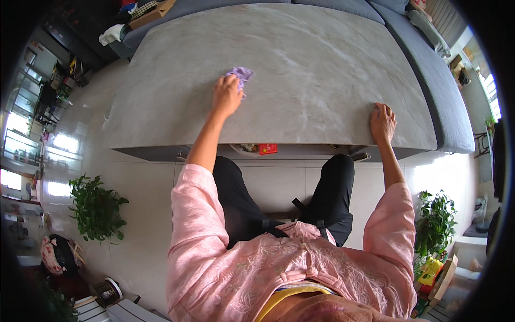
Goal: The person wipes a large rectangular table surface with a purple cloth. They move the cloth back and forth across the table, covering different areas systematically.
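Observation:
My left hand (227, 95) presses a crumpled purple cloth (241, 73) onto the grey marble-patterned tabletop (305, 72), left of its middle. Part of the cloth sticks out past the fingertips, and the rest is hidden beneath the palm. Near the front right of the same top rests my right hand (383, 122), its fingers loosely bent against the surface. I see nothing held in it.
Under the table's front edge, an open compartment holds a red packet (268, 149). A grey-blue sofa (432, 76) borders the table's far and right sides. Leafy potted plants stand on the floor at left (97, 209) and right (435, 223).

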The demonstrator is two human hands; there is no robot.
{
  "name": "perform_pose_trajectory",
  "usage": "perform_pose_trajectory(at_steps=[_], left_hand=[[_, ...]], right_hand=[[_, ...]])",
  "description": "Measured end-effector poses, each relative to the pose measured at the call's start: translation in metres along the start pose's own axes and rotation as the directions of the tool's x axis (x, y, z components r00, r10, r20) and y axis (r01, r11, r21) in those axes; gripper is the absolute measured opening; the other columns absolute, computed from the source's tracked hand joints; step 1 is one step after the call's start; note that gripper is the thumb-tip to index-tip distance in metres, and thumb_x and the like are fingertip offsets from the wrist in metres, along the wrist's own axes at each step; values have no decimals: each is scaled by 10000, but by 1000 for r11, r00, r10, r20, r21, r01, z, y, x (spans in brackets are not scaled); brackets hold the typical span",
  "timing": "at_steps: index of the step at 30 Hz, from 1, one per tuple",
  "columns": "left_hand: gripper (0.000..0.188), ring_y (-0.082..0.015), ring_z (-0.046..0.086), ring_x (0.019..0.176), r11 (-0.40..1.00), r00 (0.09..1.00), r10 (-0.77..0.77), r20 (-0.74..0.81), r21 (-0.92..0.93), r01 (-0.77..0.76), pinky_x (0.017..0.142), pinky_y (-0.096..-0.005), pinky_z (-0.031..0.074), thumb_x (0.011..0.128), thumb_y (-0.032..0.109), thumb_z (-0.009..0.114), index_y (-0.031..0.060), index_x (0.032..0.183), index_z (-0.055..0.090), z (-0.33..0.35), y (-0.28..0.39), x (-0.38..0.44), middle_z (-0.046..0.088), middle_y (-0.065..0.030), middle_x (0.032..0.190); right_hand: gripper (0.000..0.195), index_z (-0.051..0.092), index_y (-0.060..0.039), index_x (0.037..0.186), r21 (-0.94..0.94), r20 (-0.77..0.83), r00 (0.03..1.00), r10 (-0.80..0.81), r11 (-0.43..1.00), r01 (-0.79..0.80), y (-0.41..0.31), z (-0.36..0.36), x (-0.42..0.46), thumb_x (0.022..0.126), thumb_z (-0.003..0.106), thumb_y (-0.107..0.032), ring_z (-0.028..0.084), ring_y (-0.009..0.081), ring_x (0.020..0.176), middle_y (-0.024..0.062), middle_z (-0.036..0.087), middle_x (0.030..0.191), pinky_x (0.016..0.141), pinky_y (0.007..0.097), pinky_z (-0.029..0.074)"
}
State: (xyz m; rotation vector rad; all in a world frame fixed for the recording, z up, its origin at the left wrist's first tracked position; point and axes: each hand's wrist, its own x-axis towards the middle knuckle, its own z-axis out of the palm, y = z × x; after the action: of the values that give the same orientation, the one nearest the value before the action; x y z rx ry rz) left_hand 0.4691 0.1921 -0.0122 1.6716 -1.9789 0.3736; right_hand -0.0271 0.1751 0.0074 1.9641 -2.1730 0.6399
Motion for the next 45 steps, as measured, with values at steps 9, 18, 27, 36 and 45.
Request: perform_pose_trajectory(at_steps=[9,18,27,36,45], left_hand=[[397,-306,449,1204,1000,990,7,140,-14,-5,987,-429,401,798,157,667,51,1167,567,-66,69,-63,521,-79,1262],[361,-278,506,1114,977,984,-170,43,136,163,928,-424,426,798,168,648,40,1131,595,-89,-65,-92,549,-62,1231],[402,-269,413,1262,668,733,-680,1,413,619,1033,-526,348,848,289,611,114,1209,577,-135,-215,-128,465,12,1354],[399,-289,440,1246,711,791,-607,-74,392,583,1070,-417,303,867,275,568,22,1174,591,-118,-278,-143,519,-112,1309],[416,-288,481,1196,704,759,-647,-79,322,633,1073,-403,286,860,280,545,-9,1154,597,-93,-239,-123,561,-145,1249]], right_hand=[[338,575,-175,1212,21,0,1000,-31,999,31,11,1,0,908,468,-274,439,265,1239,40,519,1308,1024,410,344],[351,569,-162,1225,-8,20,996,-90,996,90,19,5,4,911,456,-270,436,296,1236,69,511,1324,1045,412,332],[337,577,-161,1204,-43,29,995,-93,995,95,23,2,6,906,461,-265,456,288,1209,52,533,1290,1032,415,344],[332,552,-166,1214,-48,13,998,-68,996,69,18,12,6,906,459,-246,456,284,1211,44,532,1282,1019,410,353],[336,561,-160,1207,-38,-34,999,-28,999,26,9,4,1,893,474,-237,432,267,1242,62,509,1306,1023,414,339]])
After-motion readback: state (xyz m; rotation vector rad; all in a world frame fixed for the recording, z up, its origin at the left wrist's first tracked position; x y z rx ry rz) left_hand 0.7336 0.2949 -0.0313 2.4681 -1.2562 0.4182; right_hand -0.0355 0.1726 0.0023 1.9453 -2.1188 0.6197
